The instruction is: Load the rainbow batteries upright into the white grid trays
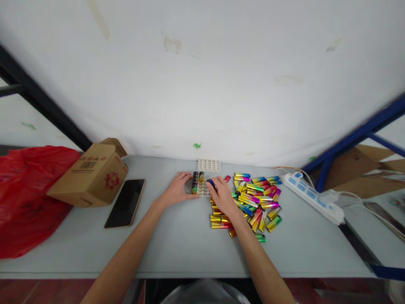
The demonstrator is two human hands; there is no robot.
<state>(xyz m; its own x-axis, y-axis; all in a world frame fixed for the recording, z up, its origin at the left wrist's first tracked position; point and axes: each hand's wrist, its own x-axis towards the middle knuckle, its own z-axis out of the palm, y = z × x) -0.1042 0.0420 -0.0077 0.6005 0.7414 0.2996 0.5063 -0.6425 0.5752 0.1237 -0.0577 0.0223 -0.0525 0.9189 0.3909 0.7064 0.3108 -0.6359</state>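
Upright in a white tray with rows of round holes (pixel 203 188) stands a column of lighters (pixel 195 182) along its left side. One more lighter (pixel 201 177) stands beside them at the back. My left hand (pixel 180 187) curves around the tray's left end, thumb at the near corner and fingers by the far one, gripping it. Over the tray's right side, my right hand (pixel 221 195) is closed on a dark blue lighter (pixel 211 183), mostly hidden by the fingers. To the right, partly under my right forearm, lies a heap of shiny multicoloured lighters (pixel 253 198).
Behind the tray, a second white holed tray (pixel 209 165) lies near the wall. On the left are a phone (pixel 125 203), a cardboard box (pixel 91 175) and a red plastic bag (pixel 31 198). A white power strip (pixel 311 196) with cables lies right of the heap.
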